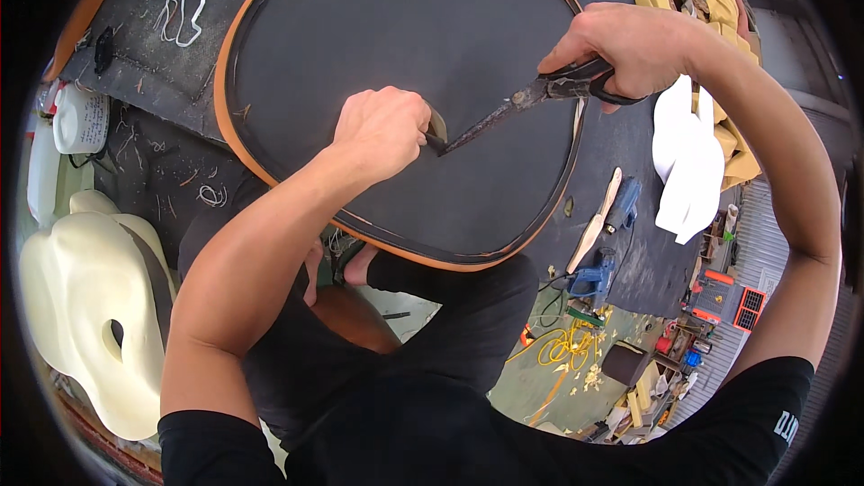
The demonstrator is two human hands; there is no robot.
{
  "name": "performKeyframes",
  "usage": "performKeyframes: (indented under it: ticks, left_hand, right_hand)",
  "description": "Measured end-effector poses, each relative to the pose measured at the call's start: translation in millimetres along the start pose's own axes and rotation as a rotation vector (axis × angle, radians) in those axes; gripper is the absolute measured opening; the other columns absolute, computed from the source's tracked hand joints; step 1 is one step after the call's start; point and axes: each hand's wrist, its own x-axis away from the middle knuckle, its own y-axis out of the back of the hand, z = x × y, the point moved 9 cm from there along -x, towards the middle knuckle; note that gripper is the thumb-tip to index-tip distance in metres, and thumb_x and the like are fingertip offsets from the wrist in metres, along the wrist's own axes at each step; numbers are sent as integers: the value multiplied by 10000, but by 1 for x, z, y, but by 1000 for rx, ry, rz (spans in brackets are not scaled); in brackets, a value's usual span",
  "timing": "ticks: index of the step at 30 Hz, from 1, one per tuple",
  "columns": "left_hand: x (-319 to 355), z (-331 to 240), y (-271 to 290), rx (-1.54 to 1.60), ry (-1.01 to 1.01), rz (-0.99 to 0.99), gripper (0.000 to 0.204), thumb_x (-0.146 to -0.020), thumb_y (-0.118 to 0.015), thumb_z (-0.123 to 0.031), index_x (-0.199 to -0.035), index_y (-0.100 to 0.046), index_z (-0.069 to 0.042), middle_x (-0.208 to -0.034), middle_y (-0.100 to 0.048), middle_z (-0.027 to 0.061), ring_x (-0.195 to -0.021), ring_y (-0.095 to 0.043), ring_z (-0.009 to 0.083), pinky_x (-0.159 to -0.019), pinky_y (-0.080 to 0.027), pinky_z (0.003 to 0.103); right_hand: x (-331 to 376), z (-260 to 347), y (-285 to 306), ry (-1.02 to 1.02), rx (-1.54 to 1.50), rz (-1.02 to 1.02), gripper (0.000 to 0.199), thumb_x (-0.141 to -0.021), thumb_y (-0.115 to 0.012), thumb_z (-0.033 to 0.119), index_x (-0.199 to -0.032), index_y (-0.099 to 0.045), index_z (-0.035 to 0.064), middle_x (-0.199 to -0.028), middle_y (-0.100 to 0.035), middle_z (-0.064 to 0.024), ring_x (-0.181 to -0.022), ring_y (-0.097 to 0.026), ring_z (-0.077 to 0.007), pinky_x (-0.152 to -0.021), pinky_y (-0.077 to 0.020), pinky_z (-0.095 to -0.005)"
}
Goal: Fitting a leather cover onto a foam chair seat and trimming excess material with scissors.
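Observation:
A large rounded upholstered panel, with black cloth (360,45) over its face and a tan leather rim (223,103), lies across my lap and the bench. My left hand (382,130) is closed on a pinched-up fold of that cloth near the middle. A lighter underside of the fold shows beside my fingers. In my right hand (634,49) is a pair of dark, worn scissors (513,103), my fingers in the handles. Its blades point down and left, their tips at the raised fold. Whether the blades are closed on the cloth is hard to make out.
On the bench to the right lie a wooden-handled tool (596,220), a blue tool (591,277) and white sheets (688,162). Yellow foam pieces (733,0) are piled far right. A cream moulded foam (81,306) and white jugs (83,121) stand left. Yellow cord (569,344) lies below.

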Motion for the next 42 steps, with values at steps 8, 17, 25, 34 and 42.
performKeyframes:
  ticks: [8, 17, 25, 34, 42]
  left_hand:
    - [3, 1, -1, 11, -8, -36, 123, -859, -756, -160, -793, -735, -59, -769, -717, 146, -773, -703, 361, -671, -526, 459]
    - [5, 4, -2, 60, -19, -90, 83, -823, -762, -114, -829, -752, -31, -786, -716, 141, -814, -697, 362, -716, -528, 462]
    - [8, 2, -1, 39, -27, -107, 75, -817, -757, -106, -823, -748, -32, -803, -707, 141, -822, -684, 374, -715, -518, 470]
    - [5, 3, -3, 24, 7, -75, 78, -820, -758, -106, -824, -747, -29, -877, -719, 126, -872, -682, 363, -743, -520, 460]
    - [6, 3, -3, 40, 0, -84, 71, -825, -759, -110, -821, -750, -40, -844, -718, 125, -849, -683, 362, -733, -519, 460]
  right_hand:
    - [16, 4, -28, 14, -88, 76, 582, -699, -773, -65, -1270, -679, -4, -857, -730, -159, -811, -730, -289, -722, -512, -405]
    - [23, 14, -11, 84, 50, -167, 651, -624, -814, -18, -1263, -690, 7, -647, -531, -83, -675, -627, -315, -655, -459, -418]
    - [19, 7, -11, 86, 72, -205, 647, -621, -764, -32, -1263, -703, 25, -642, -513, -81, -659, -616, -305, -644, -453, -414]
    - [18, 7, -11, 84, 57, -235, 562, -650, -766, -19, -1209, -724, 26, -724, -632, -133, -732, -661, -329, -686, -486, -418]
    - [2, -10, -22, 119, -46, -182, 643, -622, -803, -55, -1255, -694, -36, -807, -688, -169, -785, -696, -327, -744, -509, -407]
